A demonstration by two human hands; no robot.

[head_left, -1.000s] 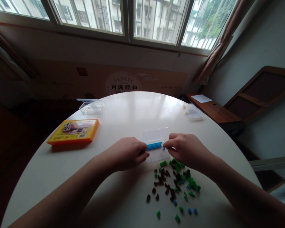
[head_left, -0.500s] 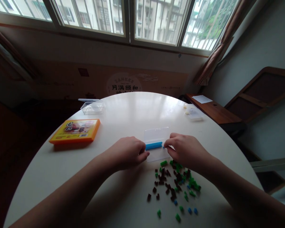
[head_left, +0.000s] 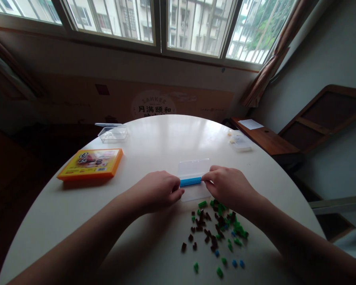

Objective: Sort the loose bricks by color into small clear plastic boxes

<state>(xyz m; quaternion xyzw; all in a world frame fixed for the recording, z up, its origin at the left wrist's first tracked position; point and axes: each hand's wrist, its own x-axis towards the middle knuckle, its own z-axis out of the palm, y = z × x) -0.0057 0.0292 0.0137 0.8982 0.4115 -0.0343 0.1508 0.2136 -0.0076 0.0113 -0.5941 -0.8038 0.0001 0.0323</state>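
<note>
Blue bar (head_left: pixel 190 181) over the clear tray (head_left: pixel 195 193) | our left hand (head_left: pixel 158 192) pinches one end; our right hand (head_left: pixel 230 184) meets the other, its hold unclear | likely light, stiff, snappable: we'd support both ends

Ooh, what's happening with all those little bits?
A person's left hand holds one end of a ribbed blue bar, and the right hand is at its other end; its exact grip is hidden. The bar is over clear plastic on the white table. Loose green, brown and blue pieces lie nearer the person.
</note>
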